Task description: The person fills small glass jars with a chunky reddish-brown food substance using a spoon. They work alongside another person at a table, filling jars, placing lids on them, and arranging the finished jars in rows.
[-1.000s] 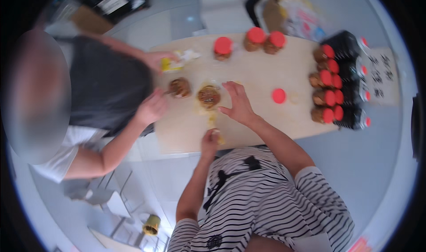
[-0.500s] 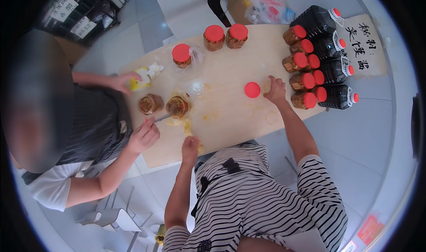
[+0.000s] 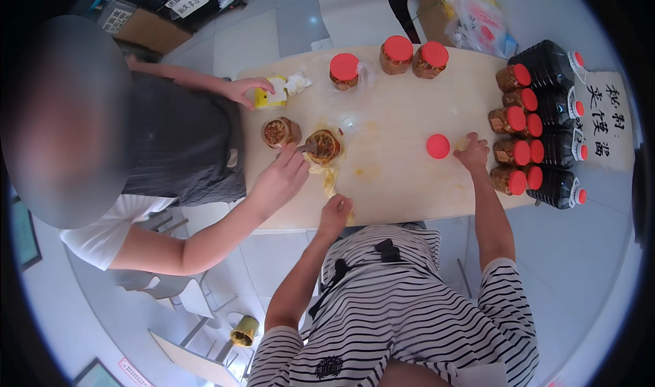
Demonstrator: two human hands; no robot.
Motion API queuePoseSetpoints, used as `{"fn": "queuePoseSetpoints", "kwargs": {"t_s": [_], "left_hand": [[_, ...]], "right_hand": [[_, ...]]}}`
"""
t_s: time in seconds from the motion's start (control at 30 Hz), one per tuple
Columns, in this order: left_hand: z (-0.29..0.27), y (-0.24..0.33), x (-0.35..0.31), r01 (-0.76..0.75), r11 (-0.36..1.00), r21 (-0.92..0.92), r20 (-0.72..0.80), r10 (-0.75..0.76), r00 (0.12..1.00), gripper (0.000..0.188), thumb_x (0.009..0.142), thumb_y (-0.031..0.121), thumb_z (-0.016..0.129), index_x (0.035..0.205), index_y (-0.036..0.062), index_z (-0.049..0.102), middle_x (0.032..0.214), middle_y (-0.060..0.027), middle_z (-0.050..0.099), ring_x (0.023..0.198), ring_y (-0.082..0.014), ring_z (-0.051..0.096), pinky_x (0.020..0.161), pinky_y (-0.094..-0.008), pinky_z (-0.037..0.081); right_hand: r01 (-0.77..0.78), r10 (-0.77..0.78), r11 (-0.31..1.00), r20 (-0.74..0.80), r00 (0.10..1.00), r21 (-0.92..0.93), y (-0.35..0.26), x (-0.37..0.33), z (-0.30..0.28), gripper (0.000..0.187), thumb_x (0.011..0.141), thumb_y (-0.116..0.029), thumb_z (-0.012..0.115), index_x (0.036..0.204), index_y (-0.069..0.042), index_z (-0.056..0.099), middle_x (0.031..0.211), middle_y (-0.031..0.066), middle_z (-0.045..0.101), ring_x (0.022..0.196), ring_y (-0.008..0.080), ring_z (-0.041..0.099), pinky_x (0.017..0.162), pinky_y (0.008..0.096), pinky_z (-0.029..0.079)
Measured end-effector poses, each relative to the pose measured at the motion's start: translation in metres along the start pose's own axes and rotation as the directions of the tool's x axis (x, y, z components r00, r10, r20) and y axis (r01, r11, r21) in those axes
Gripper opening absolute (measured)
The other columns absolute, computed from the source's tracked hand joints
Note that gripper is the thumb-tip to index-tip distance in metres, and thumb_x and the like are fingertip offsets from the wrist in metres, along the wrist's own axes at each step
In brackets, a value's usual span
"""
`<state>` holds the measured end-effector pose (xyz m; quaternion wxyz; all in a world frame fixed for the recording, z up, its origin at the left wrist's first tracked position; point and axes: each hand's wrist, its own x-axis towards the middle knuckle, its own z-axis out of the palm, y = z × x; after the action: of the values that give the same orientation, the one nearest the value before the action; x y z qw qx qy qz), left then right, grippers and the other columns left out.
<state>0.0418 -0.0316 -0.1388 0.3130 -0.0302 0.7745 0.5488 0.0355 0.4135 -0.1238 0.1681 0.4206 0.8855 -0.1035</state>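
My left hand (image 3: 336, 214) is at the table's near edge, its fingers curled closed; a bit of yellow shows beside it, and I cannot make out what it holds. My right hand (image 3: 473, 152) rests on the table with bent fingers apart, just right of a loose red lid (image 3: 438, 146). An open jar of reddish chunky sauce (image 3: 323, 147) stands ahead of my left hand, on crumpled yellowish film (image 3: 330, 180). A co-worker's hand (image 3: 281, 180) holds a spoon (image 3: 308, 147) in that jar. Left of it stands another open jar (image 3: 280, 133).
Several red-capped jars (image 3: 509, 120) stand in rows at the right, before big dark jugs (image 3: 554, 109). Three lidded jars (image 3: 397, 54) stand along the far edge, one beside clear plastic. The co-worker's other hand (image 3: 249, 90) is by a yellow packet (image 3: 271, 92).
The view has swung, so the table sits farther right and lower. The co-worker's spoon hand has come closer to the jar. My hands keep about the same places on the table.
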Motion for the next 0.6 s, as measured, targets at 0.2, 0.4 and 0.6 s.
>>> {"fn": "queuePoseSetpoints", "kwargs": {"t_s": [0.2, 0.4, 0.6], "left_hand": [[0.003, 0.004, -0.003, 0.03, 0.999, -0.015, -0.017, -0.031, 0.999, 0.026, 0.096, 0.027, 0.064, 0.092, 0.0015, 0.063, 0.075, -0.013, 0.066, 0.067, -0.0185, 0.064, 0.067, -0.033, 0.05], [0.007, 0.002, -0.002, 0.043, 0.999, -0.013, -0.01, -0.043, 0.999, 0.026, 0.096, 0.027, 0.064, 0.091, 0.0016, 0.063, 0.075, -0.0136, 0.066, 0.069, -0.0207, 0.064, 0.068, -0.0349, 0.05], [0.015, 0.005, -0.001, -0.013, 1.0, 0.005, 0.005, 0.013, 1.0, 0.026, 0.096, 0.027, 0.063, 0.09, 0.0016, 0.063, 0.075, -0.0134, 0.067, 0.068, -0.0201, 0.065, 0.067, -0.0346, 0.051]], "right_hand": [[-0.035, 0.034, 0.999, 0.025, 0.999, 0.018, -0.005, -0.005, 0.002, 0.084, 0.067, -0.037, 0.086, 0.139, -0.021, 0.043, 0.131, 0.0198, 0.048, 0.122, 0.0424, 0.049, 0.096, 0.0509, 0.05], [-0.144, 0.142, 0.989, 0.058, 0.988, 0.032, -0.017, -0.01, -0.002, 0.084, 0.067, -0.04, 0.087, 0.136, -0.019, 0.044, 0.13, 0.0219, 0.05, 0.122, 0.0414, 0.051, 0.096, 0.0504, 0.05], [-0.134, 0.132, 0.99, 0.061, 0.989, 0.037, -0.003, 0.002, 0.014, 0.081, 0.066, -0.04, 0.087, 0.131, -0.01, 0.048, 0.13, 0.0244, 0.051, 0.119, 0.0412, 0.054, 0.095, 0.0453, 0.051]]}}
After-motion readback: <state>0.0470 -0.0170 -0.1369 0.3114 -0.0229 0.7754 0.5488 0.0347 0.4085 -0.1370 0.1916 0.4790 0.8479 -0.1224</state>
